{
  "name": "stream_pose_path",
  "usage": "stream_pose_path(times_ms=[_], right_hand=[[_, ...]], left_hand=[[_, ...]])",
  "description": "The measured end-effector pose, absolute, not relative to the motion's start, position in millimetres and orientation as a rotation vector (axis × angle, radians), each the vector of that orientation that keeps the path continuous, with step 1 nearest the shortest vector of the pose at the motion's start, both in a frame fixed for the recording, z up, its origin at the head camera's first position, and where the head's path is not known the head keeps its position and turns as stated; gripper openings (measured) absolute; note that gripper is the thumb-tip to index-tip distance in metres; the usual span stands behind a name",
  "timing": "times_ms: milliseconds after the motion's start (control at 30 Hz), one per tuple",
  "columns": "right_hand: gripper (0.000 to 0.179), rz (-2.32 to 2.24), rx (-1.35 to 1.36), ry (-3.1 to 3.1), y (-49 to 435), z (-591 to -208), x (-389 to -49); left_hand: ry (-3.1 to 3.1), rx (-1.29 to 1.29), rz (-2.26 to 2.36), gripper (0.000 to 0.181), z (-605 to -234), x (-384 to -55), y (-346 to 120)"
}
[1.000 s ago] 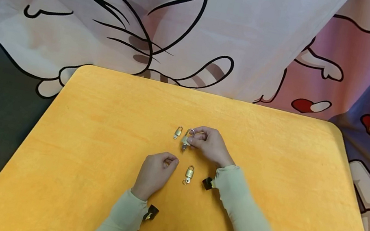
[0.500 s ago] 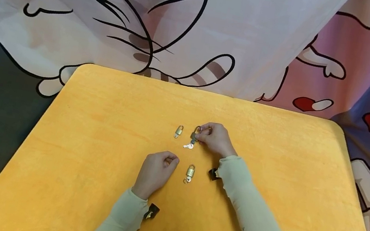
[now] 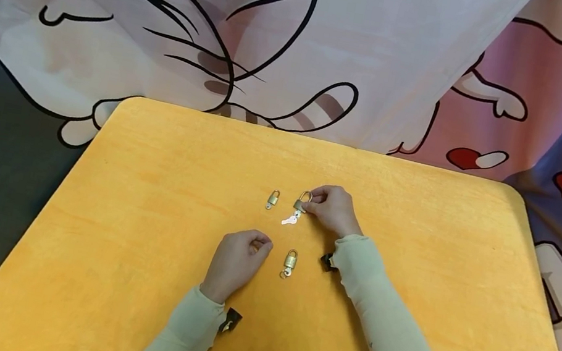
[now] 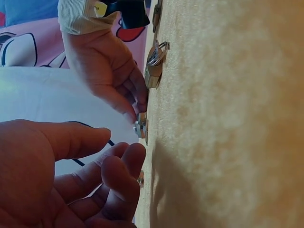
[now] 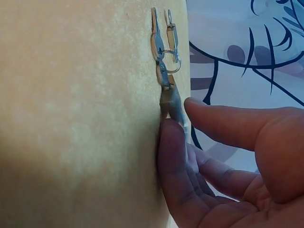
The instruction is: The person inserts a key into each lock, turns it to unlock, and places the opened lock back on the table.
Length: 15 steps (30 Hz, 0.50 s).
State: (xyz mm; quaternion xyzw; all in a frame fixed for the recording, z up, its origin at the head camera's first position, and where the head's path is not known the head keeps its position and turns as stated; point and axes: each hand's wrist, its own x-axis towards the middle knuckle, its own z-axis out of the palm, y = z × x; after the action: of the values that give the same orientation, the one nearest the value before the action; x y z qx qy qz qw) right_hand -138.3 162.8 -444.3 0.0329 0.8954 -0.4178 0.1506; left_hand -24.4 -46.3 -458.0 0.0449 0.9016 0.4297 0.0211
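Padlock [image 3: 300, 206] (keys [image 3: 290, 220] attached), pinched by right hand [image 3: 335, 208].

Yellow table [image 3: 142, 195], white cartoon cat backdrop [image 3: 393, 51] behind it, pink print [image 3: 533, 88] at right

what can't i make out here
Head: any lettering on the near padlock, too small.
Right wrist: part of the held padlock, behind the right grip.
Left wrist: most of the far-left padlock, behind the left grip.
Head: left sleeve, cut off by the bottom edge.
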Motion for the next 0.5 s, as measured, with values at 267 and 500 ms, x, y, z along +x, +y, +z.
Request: stream_pose_path(times_ms=[267,500], right_hand=[[0.029,-1.19,0.004,2.597,170.3,-438.1,-126.9],[0.024,-1.082,-0.178,2.58,169.0,-425.0,-100.1]], left_hand=[[2.81,0.106,1.399,0.012,-450.3,-24.8,-51.1],[2.86,0.025,1.395,0.018,-442.6,-34.7,-71.7]])
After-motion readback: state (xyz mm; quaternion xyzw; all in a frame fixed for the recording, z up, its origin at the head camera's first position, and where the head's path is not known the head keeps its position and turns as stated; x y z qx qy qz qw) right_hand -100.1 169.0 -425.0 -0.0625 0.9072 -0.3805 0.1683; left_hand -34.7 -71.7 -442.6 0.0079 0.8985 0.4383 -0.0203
